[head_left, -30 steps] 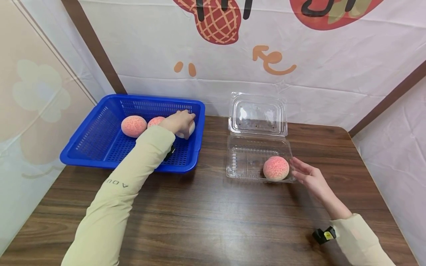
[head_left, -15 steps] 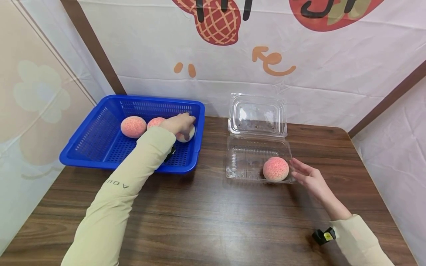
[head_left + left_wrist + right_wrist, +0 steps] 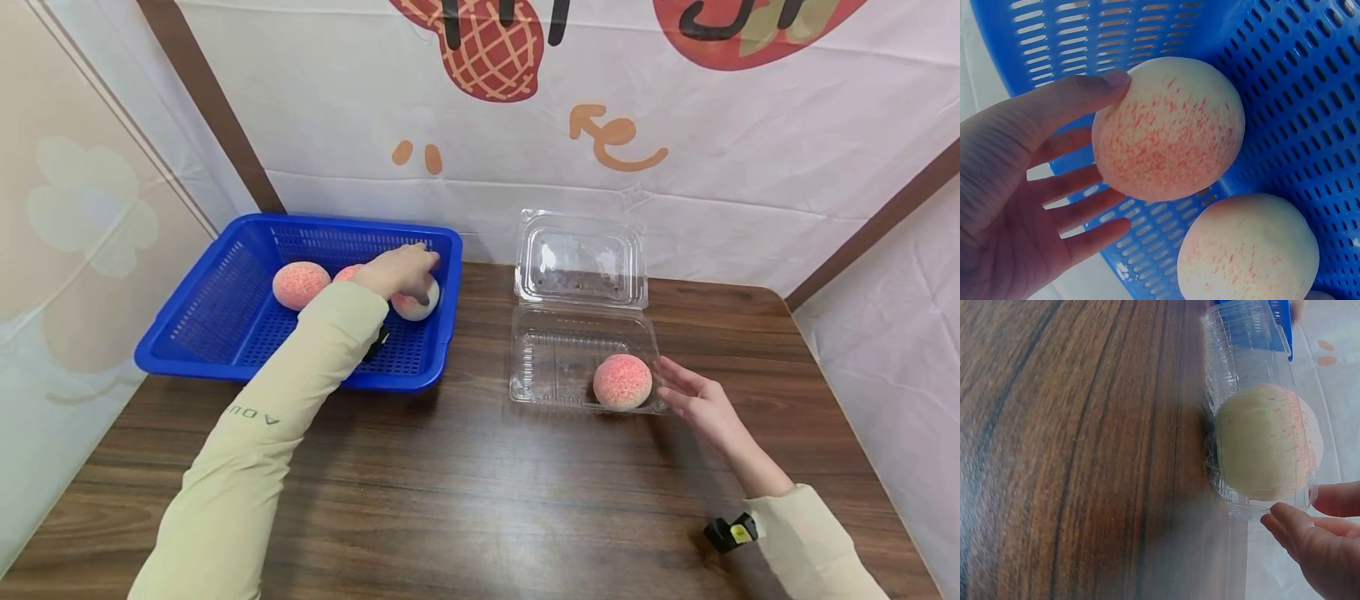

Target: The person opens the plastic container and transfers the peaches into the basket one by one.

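In the head view my left hand (image 3: 405, 271) reaches into the blue basket (image 3: 292, 375), over the rightmost peach (image 3: 415, 307). The left wrist view has my thumb touching the edge of this pale, red-speckled peach (image 3: 1169, 131), with my fingers stretched out along its far side. Close by lies a second peach (image 3: 1250, 250). My right hand (image 3: 705, 408) is at the right side of a clear plastic clamshell box (image 3: 555, 367) with its lid up. Its thumb and fingertips touch the box's edge, fingers loosely extended. One pink peach (image 3: 622, 382) sits in the box's right front corner.
Farther left in the basket lie another peach (image 3: 302, 285) and a partly hidden middle peach (image 3: 348, 272). The box's raised lid (image 3: 581, 258) leans by the printed cloth backdrop (image 3: 487, 200). All stands on a brown wooden table (image 3: 480, 492).
My left hand has shifted slightly left and up, and more of the rightmost peach shows beneath it. The right hand and the box have stayed in place.
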### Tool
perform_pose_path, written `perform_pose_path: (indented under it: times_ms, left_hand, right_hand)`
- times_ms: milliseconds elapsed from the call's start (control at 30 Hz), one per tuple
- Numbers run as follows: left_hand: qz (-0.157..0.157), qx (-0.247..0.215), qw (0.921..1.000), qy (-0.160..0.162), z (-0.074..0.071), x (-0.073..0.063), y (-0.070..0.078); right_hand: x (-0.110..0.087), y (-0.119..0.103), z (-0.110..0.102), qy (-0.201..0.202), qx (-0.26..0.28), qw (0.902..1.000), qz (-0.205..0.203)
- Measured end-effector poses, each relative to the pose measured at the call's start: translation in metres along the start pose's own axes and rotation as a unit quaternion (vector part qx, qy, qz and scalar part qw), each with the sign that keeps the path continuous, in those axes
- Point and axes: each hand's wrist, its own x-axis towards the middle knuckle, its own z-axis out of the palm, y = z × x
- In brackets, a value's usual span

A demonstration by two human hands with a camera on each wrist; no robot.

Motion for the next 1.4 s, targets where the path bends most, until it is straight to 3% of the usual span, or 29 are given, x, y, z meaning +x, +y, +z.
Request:
perform_pose_path:
  times_ms: [333,700,1400]
  left_hand:
    - [0.006,0.019,0.9995,0.025,-0.011,-0.006,0.0]
    - [0.006,-0.003,0.9996,0.028,-0.019,-0.007,-0.002]
    - [0.041,0.066,0.9928,0.091,-0.028,-0.011,0.015]
  right_hand:
    - [0.0,0.0,0.0,0.0,0.002,1.0,-0.005]
    - [0.0,-0.002,0.0,-0.002,0.003,1.0,-0.003]
    - [-0.002,-0.003,0.002,0.001,-0.007,1.0,-0.005]
